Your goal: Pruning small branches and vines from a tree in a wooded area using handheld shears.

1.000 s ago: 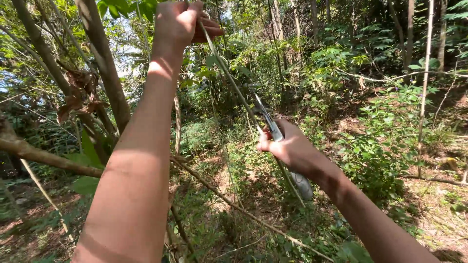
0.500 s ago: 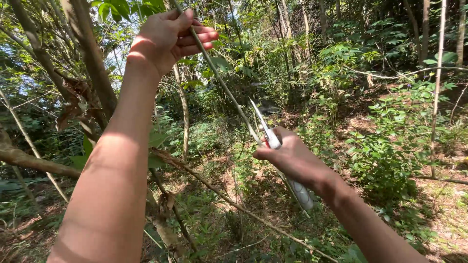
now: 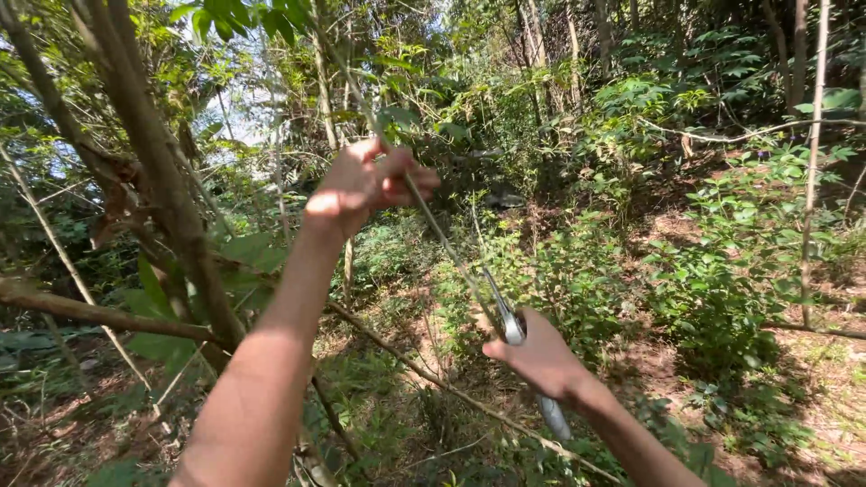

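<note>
Stem (image 3: 446, 248), thin and greenish-brown, ran slantwise from upper left to lower right between both hands, in open woodland scrub. Left hand (image 3: 365, 185) was raised, its grip closed round the stem with fingers (image 3: 410, 180) curled over it; the stem continued upward past that hand into foliage. Right hand (image 3: 539, 356) sat lower, its grip wrapped round the pale handle of a knife (image 3: 510, 325), whose blade pointed up along the stem, lying at or just beside it; actual contact could not be told. Judgement: stem looked light, springy, more whip than stick, likely to flex or swing if held far from the working point; bark seemed smooth, so possibly slippery in a loose hold. Best hold appeared to be a full wrap close above the blade, keeping the piece taut, fingers clear of the edge. A thicker brown trunk (image 3: 144, 153) stood left; a fallen branch (image 3: 424, 374) crossed below the arms; leafy shrubs (image 3: 722, 243) filled the right.
</note>
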